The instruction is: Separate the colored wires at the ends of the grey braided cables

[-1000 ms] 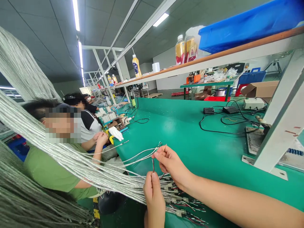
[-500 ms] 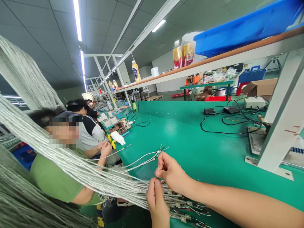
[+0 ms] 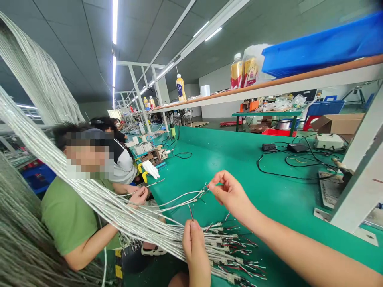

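Observation:
My left hand (image 3: 196,243) is closed in a pinch around a cable end. Thin red, white and dark wires (image 3: 192,211) stick up from its fingertips, slightly fanned. My right hand (image 3: 226,189) is raised above and to the right, with thumb and forefinger pinched together. Whether anything sits in that pinch I cannot make out. Beside its fingertips are the stripped ends of a few loose cables (image 3: 196,195) on the table. A thick bundle of silvery-grey cables (image 3: 119,203) sweeps in from the left past my left hand, its many split wire ends (image 3: 236,261) spread at the right.
A co-worker in a green shirt (image 3: 74,217) sits at the left, hands on a cable. On the green table (image 3: 221,159) are a white glove (image 3: 151,169), black pedals (image 3: 297,148) and cords. A shelf (image 3: 221,95) with bottles and a blue bin (image 3: 323,46) runs above.
My right hand has moved up and right, away from my left hand. The wires above my left hand now show, spread apart. The view has shifted slightly; the co-worker's hands have moved.

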`<state>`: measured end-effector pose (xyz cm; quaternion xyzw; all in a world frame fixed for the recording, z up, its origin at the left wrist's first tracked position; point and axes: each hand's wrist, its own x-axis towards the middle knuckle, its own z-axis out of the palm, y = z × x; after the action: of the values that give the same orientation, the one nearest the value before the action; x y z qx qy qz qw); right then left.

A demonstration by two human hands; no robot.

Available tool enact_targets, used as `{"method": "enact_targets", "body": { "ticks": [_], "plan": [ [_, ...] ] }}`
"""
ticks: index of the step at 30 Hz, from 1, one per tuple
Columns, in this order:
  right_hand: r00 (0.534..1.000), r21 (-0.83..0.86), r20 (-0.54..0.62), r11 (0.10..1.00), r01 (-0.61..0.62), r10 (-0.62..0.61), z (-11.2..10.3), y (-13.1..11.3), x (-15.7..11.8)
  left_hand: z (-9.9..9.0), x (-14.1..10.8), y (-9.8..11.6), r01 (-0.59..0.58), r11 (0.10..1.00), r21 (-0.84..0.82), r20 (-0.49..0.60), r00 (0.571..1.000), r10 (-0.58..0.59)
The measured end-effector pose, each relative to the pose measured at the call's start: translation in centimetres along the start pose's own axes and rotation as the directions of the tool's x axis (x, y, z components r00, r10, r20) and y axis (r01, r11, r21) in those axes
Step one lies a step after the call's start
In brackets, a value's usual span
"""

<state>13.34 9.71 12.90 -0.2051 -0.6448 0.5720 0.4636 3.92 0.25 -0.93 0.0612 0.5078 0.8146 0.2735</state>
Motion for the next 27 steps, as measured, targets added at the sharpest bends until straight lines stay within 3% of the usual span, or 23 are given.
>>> {"method": "enact_targets", "body": {
  "ticks": [3, 6, 10, 13, 15, 19, 21, 23, 25, 27],
  "plan": [
    [0.992, -0.182, 0.122, 0.983, 0.027, -0.004, 0.7, 1.0, -0.4, 0.0, 0.1, 0.2, 0.101, 0.99, -0.102, 0.058, 0.994, -0.095],
    [0.957, -0.428, 0.29, 0.896, 0.116, 0.014, 0.3, 1.3, -0.8, 0.1, -0.2, 0.7, 0.038, 0.993, -0.112, 0.112, 0.993, -0.026],
    [0.877, -0.726, 0.443, 0.648, 0.23, 0.185, 0.2, 2.6, -2.8, 0.4, -0.5, 1.3, -0.195, 0.966, -0.168, 0.141, 0.965, 0.22],
    [0.871, -0.839, 0.439, 0.446, 0.311, 0.218, 1.4, 4.6, -4.8, 0.3, 0.1, 1.2, -0.334, 0.92, -0.205, 0.037, 0.937, 0.348],
    [0.882, -0.864, 0.433, 0.362, 0.349, 0.184, 2.4, 5.9, -5.9, -0.1, 0.6, 1.0, -0.371, 0.91, -0.185, -0.025, 0.927, 0.373],
    [0.887, -0.865, 0.445, 0.316, 0.39, 0.124, 3.3, 7.6, -6.6, -0.7, 1.1, 0.5, -0.389, 0.917, 0.094, -0.031, 0.919, 0.393],
    [0.878, -0.856, 0.47, 0.288, 0.428, 0.091, 3.3, 8.5, -6.6, -0.6, 1.0, 0.4, -0.455, 0.845, 0.281, 0.026, 0.884, 0.468],
    [0.864, -0.845, 0.501, 0.247, 0.474, 0.058, 3.3, 10.0, -6.3, -0.3, 1.0, 0.6, -0.547, 0.724, 0.42, 0.091, 0.819, 0.566],
    [0.856, -0.838, 0.517, 0.22, 0.5, 0.022, 3.6, 11.6, -5.9, 0.3, 1.6, 1.2, -0.611, 0.63, 0.479, 0.178, 0.771, 0.612],
    [0.858, -0.835, 0.513, 0.22, 0.505, -0.021, 3.9, 12.9, -5.3, 1.3, 2.8, 2.4, -0.65, 0.595, 0.473, 0.291, 0.753, 0.591]
  ]
}}
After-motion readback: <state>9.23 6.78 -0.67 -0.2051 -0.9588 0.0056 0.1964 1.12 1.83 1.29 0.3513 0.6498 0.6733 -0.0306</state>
